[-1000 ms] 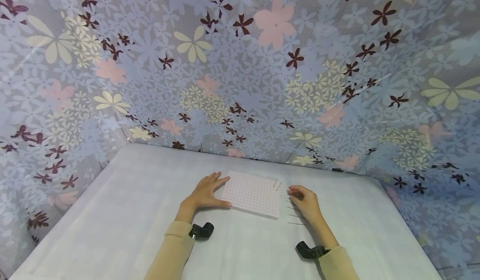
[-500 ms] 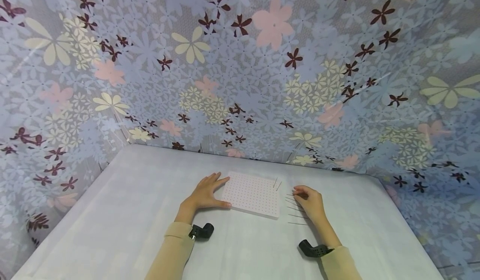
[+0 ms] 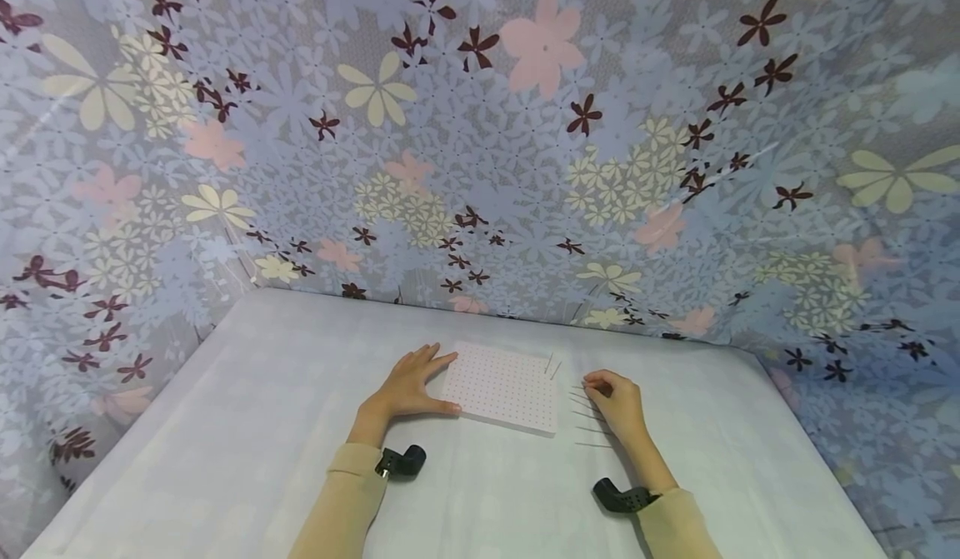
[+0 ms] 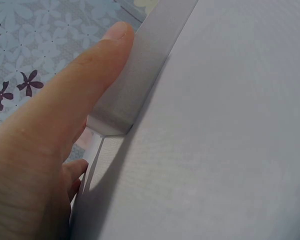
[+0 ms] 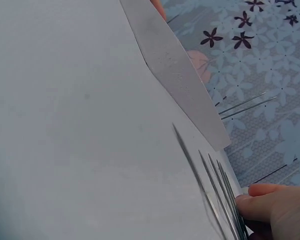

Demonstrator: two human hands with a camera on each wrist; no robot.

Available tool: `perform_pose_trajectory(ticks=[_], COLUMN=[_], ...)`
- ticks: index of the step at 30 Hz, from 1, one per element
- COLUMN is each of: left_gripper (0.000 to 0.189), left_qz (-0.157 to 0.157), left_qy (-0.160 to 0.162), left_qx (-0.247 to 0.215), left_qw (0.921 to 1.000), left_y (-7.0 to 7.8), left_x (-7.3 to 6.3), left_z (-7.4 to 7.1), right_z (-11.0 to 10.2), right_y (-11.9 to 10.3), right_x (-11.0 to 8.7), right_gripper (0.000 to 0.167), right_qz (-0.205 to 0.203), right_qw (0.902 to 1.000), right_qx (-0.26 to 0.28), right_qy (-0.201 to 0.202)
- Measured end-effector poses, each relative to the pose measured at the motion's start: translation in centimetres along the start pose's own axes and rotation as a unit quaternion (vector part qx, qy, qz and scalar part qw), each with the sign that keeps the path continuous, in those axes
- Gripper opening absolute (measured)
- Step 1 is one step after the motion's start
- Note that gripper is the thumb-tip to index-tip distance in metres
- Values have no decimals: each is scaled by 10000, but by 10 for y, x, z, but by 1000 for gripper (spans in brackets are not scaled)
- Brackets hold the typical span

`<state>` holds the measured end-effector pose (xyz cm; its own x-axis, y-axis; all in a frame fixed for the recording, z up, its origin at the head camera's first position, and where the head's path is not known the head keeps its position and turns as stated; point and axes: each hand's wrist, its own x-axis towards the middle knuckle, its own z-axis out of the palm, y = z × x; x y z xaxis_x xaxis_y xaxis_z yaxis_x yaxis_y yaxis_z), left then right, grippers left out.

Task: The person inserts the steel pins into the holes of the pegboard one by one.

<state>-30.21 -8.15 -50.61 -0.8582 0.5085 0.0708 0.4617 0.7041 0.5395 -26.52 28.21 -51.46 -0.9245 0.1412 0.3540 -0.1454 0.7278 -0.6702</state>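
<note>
A white square board [image 3: 498, 391] with a grid of small red dots lies on the table. My left hand [image 3: 408, 386] spreads thumb and fingers along its left side; in the left wrist view the thumb [image 4: 102, 65] rests against the board's side wall. Two thin metal needles [image 5: 247, 104] stand slanted in the board's far right corner. More needles [image 5: 196, 175] lie in a row right of the board. Over the far end of this row, my right hand [image 3: 621, 409] pinches a needle between thumb and forefinger; its far part is hidden behind the fingers.
A white cloth [image 3: 247, 426] covers the table. Floral fabric [image 3: 480, 142] hangs behind it and along both sides. Black wrist cameras [image 3: 401, 461] sit on both wrists, below the light sleeves [image 3: 337, 501].
My right hand has shifted slightly to the right, away from the board, uncovering more of the far needles' left ends. My left hand stays on the board, which keeps its place.
</note>
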Motion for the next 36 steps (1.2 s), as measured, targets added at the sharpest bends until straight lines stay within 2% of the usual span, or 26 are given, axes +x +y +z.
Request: perform_pose_trajectory(ticks=[10,15,20,30,36], left_gripper=[97,95,95,95,95], left_qz=[27,18,3,-13,-10], left_qy=[42,29,34,1,-30], left_qx=[-12,-76,-76,-57,-51], left_qw=[10000,10000,10000,10000,10000], left_y=[-1,1,1,1,2], left_x=[-1,-1,-1,-1,-1], left_z=[1,0,0,-1,-2], right_z=[4,4,3,1,0], right_y=[3,6,6,4,2], right_x=[-1,-1,-1,0,1], right_gripper=[12,15,21,18,15], right_qz=[-216,-624,-838,-404,-178], right_qw=[9997,9974,9934,9931,9886], right_qx=[42,276,573,993,1391], right_qy=[-77,226,539,482,544])
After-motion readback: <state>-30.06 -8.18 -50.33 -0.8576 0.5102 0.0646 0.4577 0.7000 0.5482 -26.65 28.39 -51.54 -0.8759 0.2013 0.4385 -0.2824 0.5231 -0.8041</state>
